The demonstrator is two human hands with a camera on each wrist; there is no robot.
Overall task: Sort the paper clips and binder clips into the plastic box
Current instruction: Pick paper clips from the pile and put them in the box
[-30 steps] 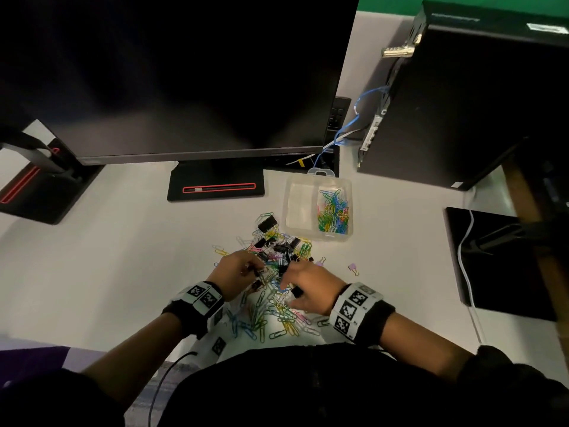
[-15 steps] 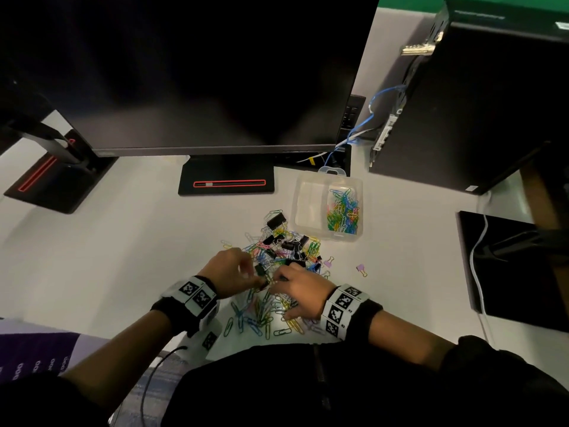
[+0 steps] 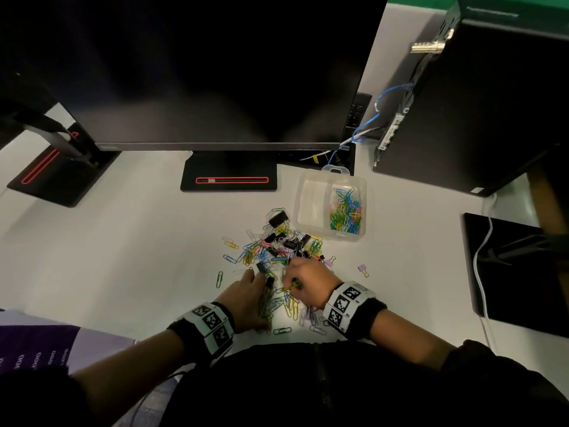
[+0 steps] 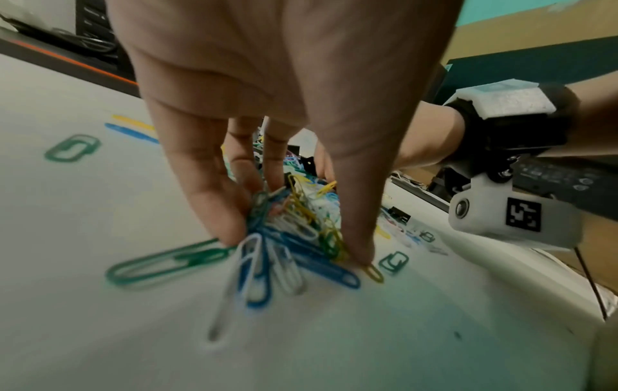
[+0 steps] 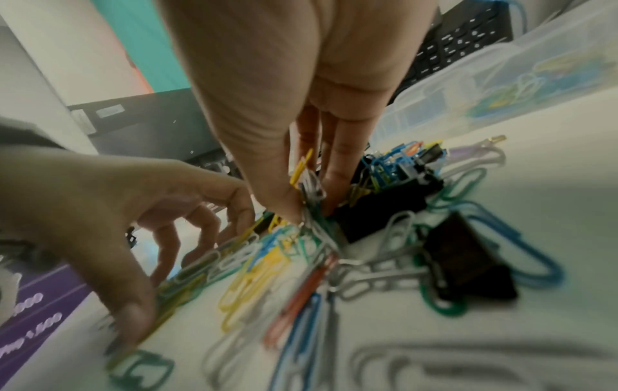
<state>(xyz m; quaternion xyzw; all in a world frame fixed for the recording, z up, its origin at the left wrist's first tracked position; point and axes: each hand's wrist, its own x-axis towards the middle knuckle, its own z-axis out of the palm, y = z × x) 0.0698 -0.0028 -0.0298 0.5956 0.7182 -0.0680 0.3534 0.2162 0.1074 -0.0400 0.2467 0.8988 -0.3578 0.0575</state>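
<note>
Left hand (image 4: 267, 111) pinching a bundle of coloured wire paper clips (image 4: 287, 238) between thumb and fingers, flat on the white desk (image 3: 123, 257). Right hand (image 3: 308, 278) just beside, thumb and fingers nipped on a few clips from the same heap. Clear two-compartment plastic box (image 3: 311, 198) ahead and to the right, nearer the right hand; black binder clips (image 3: 278, 218) between. Versus half a second ago: left hand drawn back toward the body, dragging clips.
</note>
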